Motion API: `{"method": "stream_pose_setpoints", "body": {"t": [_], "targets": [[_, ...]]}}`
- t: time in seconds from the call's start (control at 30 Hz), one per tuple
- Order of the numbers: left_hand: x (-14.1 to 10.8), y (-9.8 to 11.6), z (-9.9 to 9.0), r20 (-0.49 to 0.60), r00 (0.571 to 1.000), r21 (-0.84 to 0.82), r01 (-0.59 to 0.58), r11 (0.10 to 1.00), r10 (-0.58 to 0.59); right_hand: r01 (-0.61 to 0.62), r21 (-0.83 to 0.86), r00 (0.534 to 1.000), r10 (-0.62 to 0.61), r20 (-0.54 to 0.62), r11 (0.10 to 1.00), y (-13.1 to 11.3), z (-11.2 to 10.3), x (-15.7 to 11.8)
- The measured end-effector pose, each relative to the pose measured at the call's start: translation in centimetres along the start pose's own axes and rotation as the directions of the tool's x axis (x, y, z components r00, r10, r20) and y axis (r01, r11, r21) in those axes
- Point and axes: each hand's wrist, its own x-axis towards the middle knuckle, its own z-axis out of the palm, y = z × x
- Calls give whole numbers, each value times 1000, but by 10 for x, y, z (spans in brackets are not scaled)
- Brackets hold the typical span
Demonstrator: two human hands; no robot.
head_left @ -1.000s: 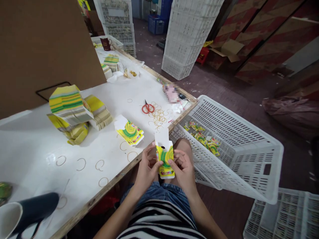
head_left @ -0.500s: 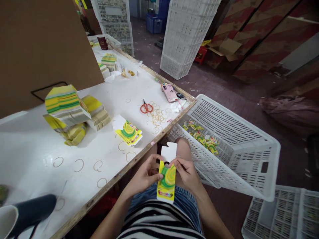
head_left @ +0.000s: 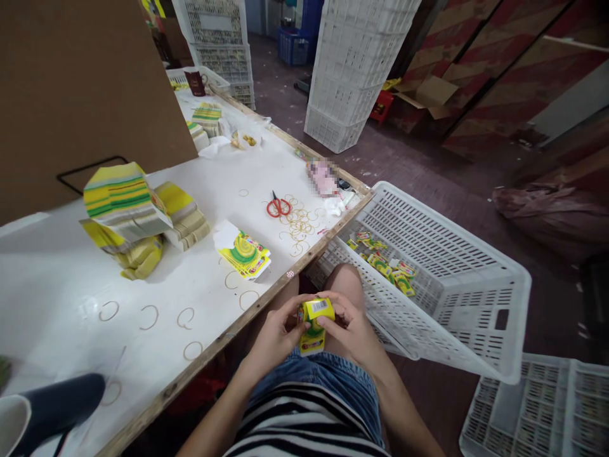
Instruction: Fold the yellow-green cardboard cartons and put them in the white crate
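A small yellow and green carton (head_left: 314, 327) is held over my lap between both hands, its top panel with a barcode folded over toward me. My left hand (head_left: 280, 330) grips its left side, thumb on the front. On the right side my right hand (head_left: 349, 320) pinches it, with the thumb near the folded panel. A small stack of flat cartons (head_left: 245, 251) lies on the white table (head_left: 157, 266) near its edge. Bundled cartons (head_left: 126, 203) are piled farther left. Finished-looking small boxes (head_left: 387, 270) lie in the white crate (head_left: 451, 273) at my right.
Red-handled scissors (head_left: 278, 206) and rubber bands (head_left: 299, 222) lie on the table. A blurred pink object (head_left: 322, 178) sits by the wooden edge. A dark cup (head_left: 57, 406) is at the lower left. Stacked white crates (head_left: 359, 70) stand behind.
The carton's raised white flap has been folded down over the front, so a yellow panel with a barcode now shows. My right hand has moved slightly left, with its thumb on the carton.
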Motion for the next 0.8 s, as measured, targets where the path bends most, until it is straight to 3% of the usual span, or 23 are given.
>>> {"method": "stream_pose_setpoints", "body": {"t": [0.17, 0.3, 0.4, 0.53, 0.67, 0.73, 0.77, 0.8], "targets": [[-3, -2, -2, 113, 993, -117, 36, 993, -22, -79, -236, 996, 67, -60, 969, 4, 4, 4], [-2, -1, -5, 115, 993, -205, 46, 978, -22, -61, -279, 997, 48, -54, 958, 4, 8, 4], [-1, 0, -7, 113, 992, -265, 76, 961, -47, 0, -259, 1000, -6, -24, 966, 4, 6, 3], [-1, 0, -3, 103, 991, -283, 108, 953, -82, 85, -171, 989, -105, -108, 982, 6, 1, 3], [0, -1, 7, 100, 994, -260, 74, 963, -50, 83, 23, 988, -79, -130, 996, 10, 5, 3], [2, 1, 7, 15, 1000, -138, -16, 990, 18, 84, 86, 966, -60, -252, 993, 10, 4, 5], [4, 2, 3, -79, 993, -16, -85, 996, 84, 110, 123, 923, -55, -382, 986, 10, 1, 6], [7, 3, -3, -194, 966, 145, -147, 979, 174, 158, 168, 850, -47, -525, 973, 10, -2, 8]]}}
